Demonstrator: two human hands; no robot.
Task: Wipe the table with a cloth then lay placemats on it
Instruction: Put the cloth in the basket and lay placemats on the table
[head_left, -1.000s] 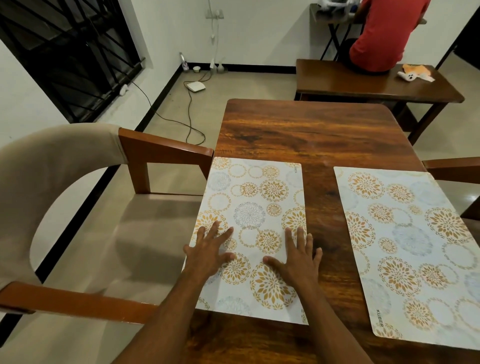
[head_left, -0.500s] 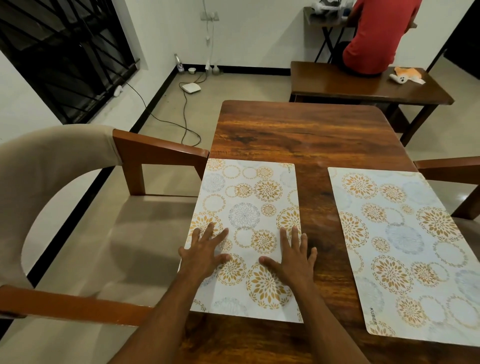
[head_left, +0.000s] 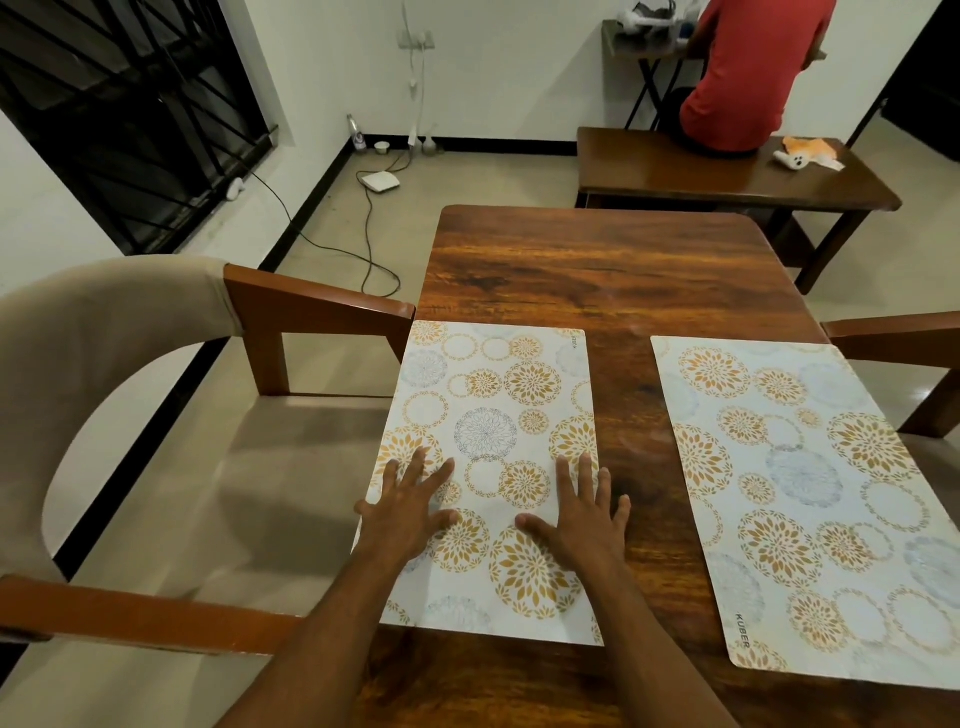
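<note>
Each grip spread flat (left hand (head_left: 408, 506), right hand (head_left: 582, 519)) on left placemat (head_left: 498, 415), table (head_left: 597, 270) edge.

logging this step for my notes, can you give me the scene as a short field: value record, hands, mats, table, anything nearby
left hand: left hand flat, fingers spread, on the left placemat
right hand: right hand flat on the same mat's right edge, outer fingers over bare wood
grip: none, both hands open
second mat: right placemat lying flat, untouched
table: wooden table, far half bare
cloth: none on the table
nearby: armchair at the left side
</note>
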